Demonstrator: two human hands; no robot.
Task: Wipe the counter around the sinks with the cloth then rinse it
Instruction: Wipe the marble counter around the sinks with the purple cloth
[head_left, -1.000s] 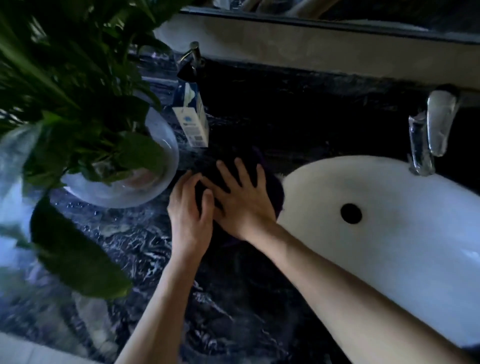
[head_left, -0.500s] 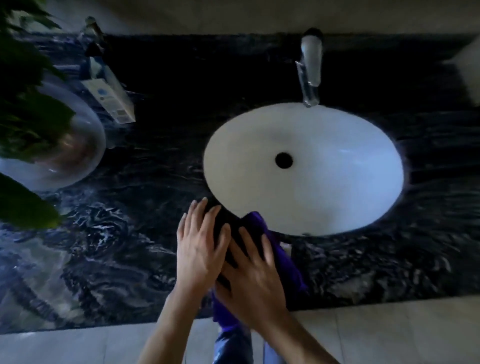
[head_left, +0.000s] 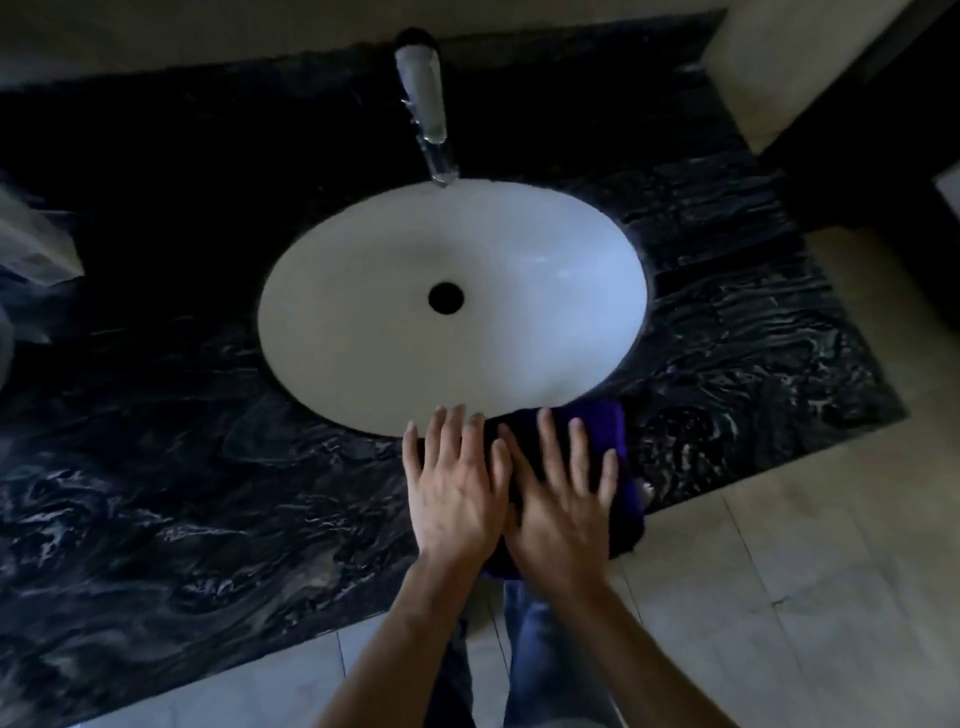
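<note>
A dark purple cloth (head_left: 605, 426) lies on the black marbled counter (head_left: 182, 467), on the narrow strip between the white oval sink (head_left: 363, 322) and the counter's front edge. Its near side hangs slightly over that edge. My right hand (head_left: 561, 509) lies flat on the cloth with fingers spread. My left hand (head_left: 454, 499) presses flat beside it on the cloth's left part, fingertips reaching the sink rim. Both hands hide most of the cloth.
A chrome faucet (head_left: 426, 104) stands behind the sink, with no water seen running. A pale box (head_left: 31, 244) shows at the left edge. The counter ends at the right near a beige wall block (head_left: 769, 67). Beige floor tiles (head_left: 779, 571) lie below.
Both hands have slid the cloth from the counter left of the sink, around the sink's front rim, to its front right. My view has swung right, and the plant has left it.
</note>
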